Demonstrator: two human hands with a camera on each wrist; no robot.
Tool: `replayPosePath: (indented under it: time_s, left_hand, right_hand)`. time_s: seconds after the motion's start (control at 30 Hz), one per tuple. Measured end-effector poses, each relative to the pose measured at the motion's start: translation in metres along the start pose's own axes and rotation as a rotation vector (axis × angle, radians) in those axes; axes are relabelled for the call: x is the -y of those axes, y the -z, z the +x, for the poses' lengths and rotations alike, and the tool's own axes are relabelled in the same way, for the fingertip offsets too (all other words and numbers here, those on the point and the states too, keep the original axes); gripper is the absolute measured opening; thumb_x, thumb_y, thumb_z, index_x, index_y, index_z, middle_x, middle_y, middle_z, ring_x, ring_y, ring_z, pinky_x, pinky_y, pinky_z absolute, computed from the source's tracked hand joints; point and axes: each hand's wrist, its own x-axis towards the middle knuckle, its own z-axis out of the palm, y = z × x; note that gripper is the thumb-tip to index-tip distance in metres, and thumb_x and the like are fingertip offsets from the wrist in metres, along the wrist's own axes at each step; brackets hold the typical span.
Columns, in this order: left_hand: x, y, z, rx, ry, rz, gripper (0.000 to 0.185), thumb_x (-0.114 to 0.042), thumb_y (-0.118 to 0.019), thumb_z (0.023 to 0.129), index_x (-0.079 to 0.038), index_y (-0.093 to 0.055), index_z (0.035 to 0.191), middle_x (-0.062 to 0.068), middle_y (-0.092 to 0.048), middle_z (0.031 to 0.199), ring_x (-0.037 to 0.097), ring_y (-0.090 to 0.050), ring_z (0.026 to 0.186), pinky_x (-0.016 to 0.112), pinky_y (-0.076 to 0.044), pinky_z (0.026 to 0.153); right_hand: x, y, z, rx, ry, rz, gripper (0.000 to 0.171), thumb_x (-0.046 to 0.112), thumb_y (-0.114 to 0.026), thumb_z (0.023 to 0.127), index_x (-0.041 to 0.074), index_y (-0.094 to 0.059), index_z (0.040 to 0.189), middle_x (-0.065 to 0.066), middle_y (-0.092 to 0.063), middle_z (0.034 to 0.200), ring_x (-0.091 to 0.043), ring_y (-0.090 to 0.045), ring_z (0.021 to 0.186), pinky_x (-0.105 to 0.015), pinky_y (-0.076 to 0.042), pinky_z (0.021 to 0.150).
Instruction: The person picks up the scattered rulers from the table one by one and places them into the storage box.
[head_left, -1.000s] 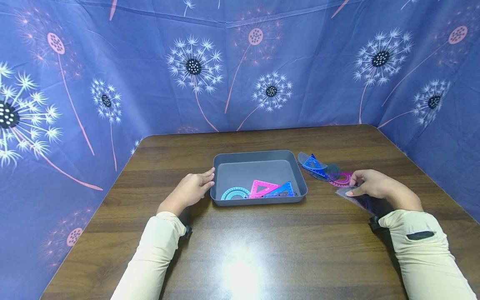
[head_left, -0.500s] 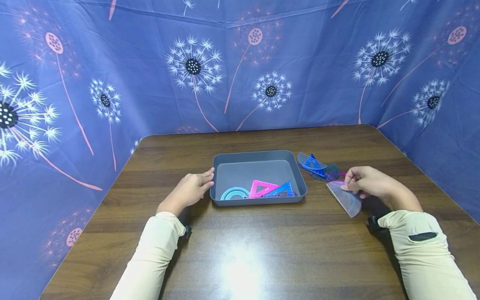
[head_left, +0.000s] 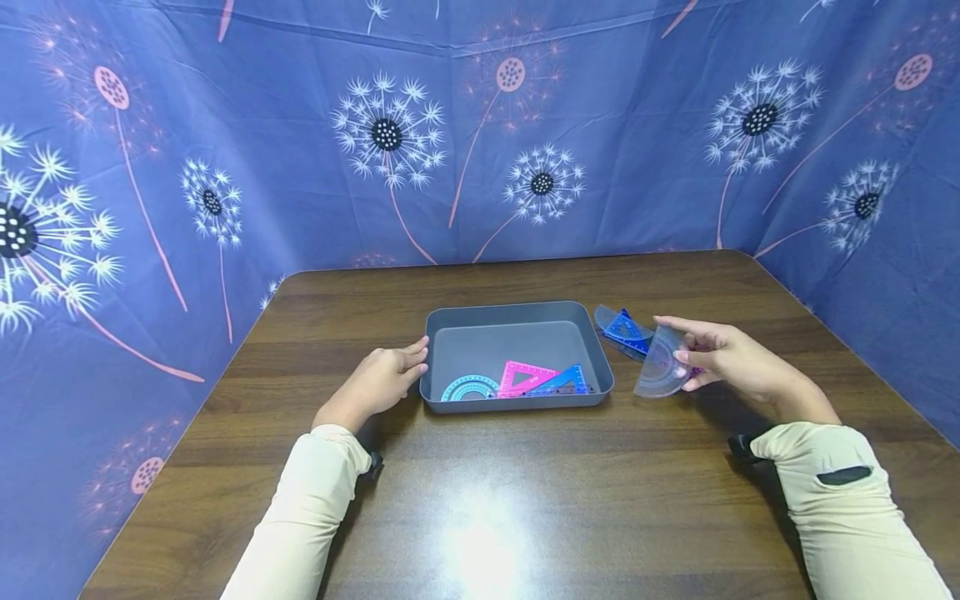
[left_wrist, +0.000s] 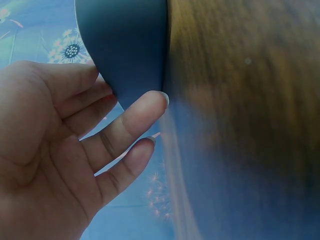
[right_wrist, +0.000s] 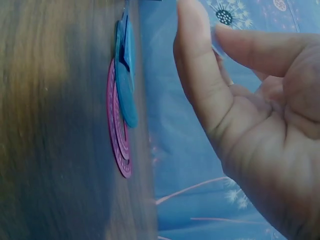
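Though partly hidden, pink protractor (right_wrist: 115, 142) behind clear protractor (head_left: 657, 372) pinched in right hand (head_left: 738, 364); left hand (head_left: 381, 377) uncurled against tray (head_left: 510, 343)

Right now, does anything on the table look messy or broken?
A bit messy: right of the gray tray, a blue triangle ruler and a pink protractor lie askew in an overlapping jumble, not neatly stacked. I can't see anything broken or spilled.
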Motion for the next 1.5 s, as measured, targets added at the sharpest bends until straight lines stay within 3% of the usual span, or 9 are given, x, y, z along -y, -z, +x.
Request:
replayPosePath:
  time_s: [0.27, 0.37, 0.77, 0.87, 1.17, 1.3, 1.43, 1.5]
  left_hand:
    - [0.0, -0.001, 0.0, 0.003, 0.005, -0.003, 0.041, -0.02, -0.056, 0.103, -0.001, -0.055, 0.139, 0.003, -0.042, 0.153, 0.01, -0.06, 0.052, 0.025, -0.05, 0.059]
    - [0.001, -0.001, -0.001, 0.004, 0.008, -0.008, 0.04, -0.02, -0.056, 0.103, -0.001, -0.055, 0.139, 0.004, -0.042, 0.153, 0.01, -0.061, 0.052, 0.025, -0.05, 0.059]
    - [0.001, 0.001, 0.0, -0.007, 0.004, 0.007, 0.04, -0.021, -0.056, 0.103, -0.002, -0.055, 0.139, 0.002, -0.043, 0.153, 0.01, -0.061, 0.052, 0.026, -0.05, 0.062]
    - [0.001, 0.001, 0.0, -0.007, 0.005, 0.008, 0.04, -0.02, -0.056, 0.103, -0.002, -0.055, 0.139, 0.003, -0.043, 0.153, 0.009, -0.059, 0.051, 0.026, -0.049, 0.06]
    - [0.002, 0.0, 0.0, -0.004, 0.016, 0.004, 0.041, -0.021, -0.056, 0.103, -0.002, -0.055, 0.14, 0.001, -0.043, 0.153, 0.007, -0.057, 0.05, 0.026, -0.049, 0.059]
    - [0.002, 0.001, 0.001, -0.008, 0.018, -0.005, 0.041, -0.021, -0.056, 0.103, -0.003, -0.055, 0.14, 0.001, -0.043, 0.153, 0.009, -0.059, 0.051, 0.026, -0.049, 0.059]
    - [0.001, 0.0, 0.002, -0.005, 0.01, -0.014, 0.041, -0.02, -0.056, 0.103, -0.002, -0.055, 0.139, 0.002, -0.043, 0.153, 0.011, -0.06, 0.051, 0.025, -0.05, 0.059]
    - [0.0, 0.0, 0.002, -0.002, 0.007, -0.012, 0.041, -0.02, -0.056, 0.103, -0.002, -0.055, 0.139, 0.002, -0.043, 0.153, 0.01, -0.059, 0.051, 0.025, -0.049, 0.058]
  right_hand:
    - [0.0, -0.008, 0.007, -0.048, 0.134, 0.031, 0.047, -0.006, -0.059, 0.096, 0.019, -0.053, 0.135, -0.013, -0.059, 0.089, -0.018, -0.066, 0.076, -0.042, -0.06, 0.064]
    - [0.001, -0.011, 0.011, -0.107, 0.186, 0.015, 0.048, -0.01, -0.061, 0.093, 0.019, -0.056, 0.131, -0.011, -0.062, 0.084, -0.016, -0.068, 0.072, -0.039, -0.06, 0.061]
    - [0.015, -0.019, 0.015, -0.403, 0.228, -0.07, 0.045, -0.009, -0.069, 0.087, 0.024, -0.057, 0.114, -0.001, -0.071, 0.073, -0.014, -0.069, 0.058, -0.026, -0.054, 0.049]
    - [0.018, -0.025, 0.017, -0.442, 0.234, -0.079, 0.041, -0.006, -0.071, 0.087, 0.024, -0.056, 0.112, -0.001, -0.072, 0.072, -0.014, -0.071, 0.058, -0.024, -0.051, 0.047]
    - [0.028, -0.06, 0.028, -0.386, 0.244, -0.16, 0.033, -0.002, -0.075, 0.086, -0.004, -0.057, 0.114, -0.012, -0.071, 0.072, -0.016, -0.069, 0.057, -0.027, -0.052, 0.046]
    - [0.031, -0.075, 0.035, -0.328, 0.252, -0.164, 0.027, -0.002, -0.076, 0.085, -0.006, -0.06, 0.106, -0.016, -0.07, 0.073, -0.014, -0.066, 0.056, -0.027, -0.052, 0.046]
    - [0.03, -0.083, 0.043, -0.265, 0.247, -0.227, 0.021, 0.002, -0.077, 0.085, -0.002, -0.063, 0.1, -0.012, -0.071, 0.072, -0.013, -0.065, 0.059, -0.023, -0.046, 0.046]
    - [0.03, -0.086, 0.045, -0.239, 0.254, -0.273, 0.017, 0.003, -0.077, 0.086, 0.001, -0.064, 0.096, -0.01, -0.072, 0.075, -0.013, -0.067, 0.065, -0.022, -0.049, 0.051]
